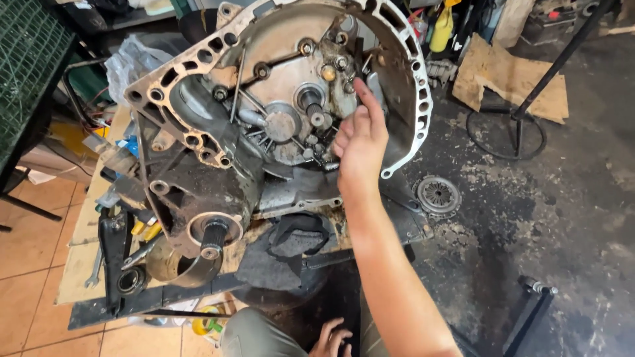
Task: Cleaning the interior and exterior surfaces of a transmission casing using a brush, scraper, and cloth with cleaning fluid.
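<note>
The gearbox housing [264, 125] lies on a cluttered wooden bench [76, 264], its open bell end tilted up toward the camera; the right hand [360, 142] reaches inside that bell beside the central shaft [311, 102], index finger extended, and whether its fingertips pinch anything cannot be told; the left hand [333, 340], below the housing and cut off by the frame edge, rests loosely curled on a knee, holding nothing visible.
</note>
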